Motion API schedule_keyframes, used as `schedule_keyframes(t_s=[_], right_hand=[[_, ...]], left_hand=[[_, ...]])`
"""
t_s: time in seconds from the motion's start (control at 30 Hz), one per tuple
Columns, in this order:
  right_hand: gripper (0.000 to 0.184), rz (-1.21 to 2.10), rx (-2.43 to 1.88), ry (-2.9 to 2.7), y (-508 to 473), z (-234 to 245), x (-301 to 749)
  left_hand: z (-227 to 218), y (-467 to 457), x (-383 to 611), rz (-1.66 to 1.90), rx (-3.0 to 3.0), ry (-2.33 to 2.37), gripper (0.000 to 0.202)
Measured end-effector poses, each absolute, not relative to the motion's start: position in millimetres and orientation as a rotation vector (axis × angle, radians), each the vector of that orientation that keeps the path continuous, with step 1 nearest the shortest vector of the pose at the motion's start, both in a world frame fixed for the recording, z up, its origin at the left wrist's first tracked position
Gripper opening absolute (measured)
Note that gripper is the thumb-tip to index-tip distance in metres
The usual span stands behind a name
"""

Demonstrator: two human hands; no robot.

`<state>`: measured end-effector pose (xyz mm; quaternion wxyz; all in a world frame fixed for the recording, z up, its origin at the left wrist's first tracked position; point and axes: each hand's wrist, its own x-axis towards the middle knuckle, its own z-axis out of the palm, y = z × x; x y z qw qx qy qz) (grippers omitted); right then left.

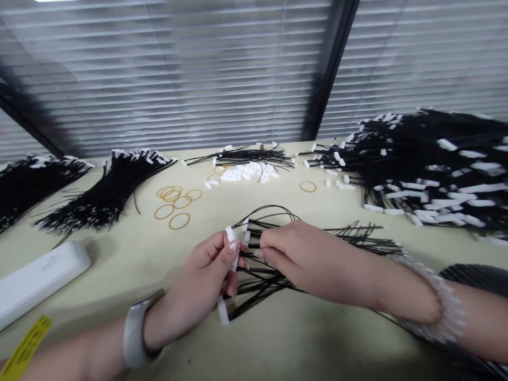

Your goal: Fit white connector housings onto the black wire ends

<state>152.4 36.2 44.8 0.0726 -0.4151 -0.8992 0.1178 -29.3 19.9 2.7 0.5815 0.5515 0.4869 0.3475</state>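
My left hand (pixel 206 275) pinches a small white connector (pixel 230 234) between thumb and fingers, with thin black wires running from it. My right hand (pixel 296 254) lies just to its right, fingers curled onto the same loose bunch of black wires (pixel 270 278) spread on the table in front of me. Another white connector (pixel 223 312) sticks out below my left hand. A grey band is on my left wrist and a beaded bracelet on my right.
The beige table (pixel 130 264) carries bundles of black wires with white ends at far left (pixel 32 177), left (pixel 107 193) and a big heap at right (pixel 428 169). Loose white connectors (pixel 246 172), rubber bands (pixel 174 203) and a white case (pixel 35 280) also lie here.
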Motion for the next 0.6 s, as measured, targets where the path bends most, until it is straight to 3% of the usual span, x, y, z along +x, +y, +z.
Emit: schedule_keyframes(t_s=[0.13,0.27,0.43,0.5,0.6], right_hand=[[0.012,-0.104,-1.150,-2.825,27,47,153],[0.019,-0.553,-1.088,-2.759,20,56,157],[0.013,-0.935,-1.232,-2.360,31,73,174],[0.011,-0.765,-1.177,-2.135,36,81,181],[0.028,-0.228,-0.981,-1.897,36,95,185]], left_hand=[[7,19,-28,0.763,1.306,1.136,0.028],[8,19,-27,0.771,1.279,1.136,0.030],[0,22,-30,0.814,1.214,1.129,0.032],[-2,23,-31,0.823,1.202,1.130,0.031],[-3,23,-30,0.826,1.213,1.132,0.030]])
